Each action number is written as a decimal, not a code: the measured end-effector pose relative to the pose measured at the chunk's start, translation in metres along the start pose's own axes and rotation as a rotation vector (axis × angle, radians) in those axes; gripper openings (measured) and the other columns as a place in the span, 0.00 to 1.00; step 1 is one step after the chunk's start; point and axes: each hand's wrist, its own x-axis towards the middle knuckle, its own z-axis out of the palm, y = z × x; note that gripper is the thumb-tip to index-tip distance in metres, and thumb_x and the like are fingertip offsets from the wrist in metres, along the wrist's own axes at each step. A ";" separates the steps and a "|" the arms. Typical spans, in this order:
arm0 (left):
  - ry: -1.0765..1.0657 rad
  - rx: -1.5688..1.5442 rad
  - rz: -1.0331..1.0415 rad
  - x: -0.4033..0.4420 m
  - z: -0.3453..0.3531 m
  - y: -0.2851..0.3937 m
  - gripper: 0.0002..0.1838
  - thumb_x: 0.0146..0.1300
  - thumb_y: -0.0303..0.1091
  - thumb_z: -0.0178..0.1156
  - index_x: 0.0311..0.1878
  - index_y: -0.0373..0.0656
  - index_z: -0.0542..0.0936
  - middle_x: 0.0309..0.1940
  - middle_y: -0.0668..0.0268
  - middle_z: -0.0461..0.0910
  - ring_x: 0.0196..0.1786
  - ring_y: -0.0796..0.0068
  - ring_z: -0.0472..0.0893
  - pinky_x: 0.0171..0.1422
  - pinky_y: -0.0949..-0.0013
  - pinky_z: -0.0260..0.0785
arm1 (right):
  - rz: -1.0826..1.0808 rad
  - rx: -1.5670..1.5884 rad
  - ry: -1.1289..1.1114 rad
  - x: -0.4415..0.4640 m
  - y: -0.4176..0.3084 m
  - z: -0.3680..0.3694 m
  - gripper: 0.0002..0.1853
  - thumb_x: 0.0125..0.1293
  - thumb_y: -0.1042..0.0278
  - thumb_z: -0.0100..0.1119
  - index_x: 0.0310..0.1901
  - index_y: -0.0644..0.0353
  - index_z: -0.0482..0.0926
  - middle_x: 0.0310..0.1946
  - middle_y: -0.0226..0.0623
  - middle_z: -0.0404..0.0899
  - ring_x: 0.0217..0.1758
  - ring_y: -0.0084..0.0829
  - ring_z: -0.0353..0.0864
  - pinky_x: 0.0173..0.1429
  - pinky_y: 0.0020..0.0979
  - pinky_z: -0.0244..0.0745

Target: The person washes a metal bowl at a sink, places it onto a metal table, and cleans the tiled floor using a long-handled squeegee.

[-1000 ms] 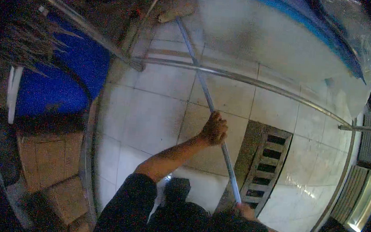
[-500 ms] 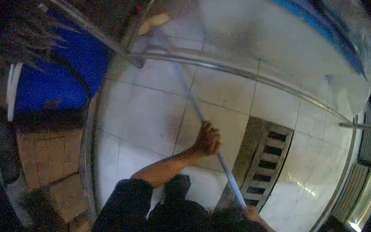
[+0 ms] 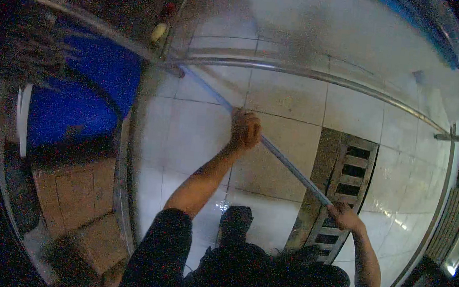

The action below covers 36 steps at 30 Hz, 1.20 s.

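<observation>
A long pale blue pole [image 3: 292, 169] slants across the view, low at the right and high at the left. My left hand [image 3: 245, 129] is wrapped round its middle, while my right hand [image 3: 344, 216] grips its lower end above the floor grate. Toward the upper left the pole passes under a metal rail [image 3: 278, 67]. Beyond the rail a yellowish head piece [image 3: 159, 31] shows in part; its join to the pole is hidden. Below lies the white tiled floor [image 3: 198, 135].
A slotted drain grate [image 3: 351, 180] is set in the floor at the right. On the left are a blue panel [image 3: 84, 100], cardboard boxes [image 3: 74, 193] and a bundle of dry bristles [image 3: 37, 53]. Blue and clear plastic sheeting [image 3: 438, 30] hangs at the upper right.
The pole has tilted further over, its far end moving left. My left hand has moved up and left, and my right hand has risen and gone right, both still holding the pole.
</observation>
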 end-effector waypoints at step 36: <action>-0.423 0.746 0.226 0.070 -0.069 -0.060 0.06 0.41 0.31 0.51 0.20 0.39 0.74 0.21 0.54 0.73 0.27 0.57 0.73 0.31 0.54 0.59 | -0.105 0.222 0.006 -0.020 -0.094 -0.111 0.16 0.60 0.58 0.45 0.44 0.60 0.71 0.27 0.42 0.73 0.30 0.29 0.72 0.35 0.30 0.68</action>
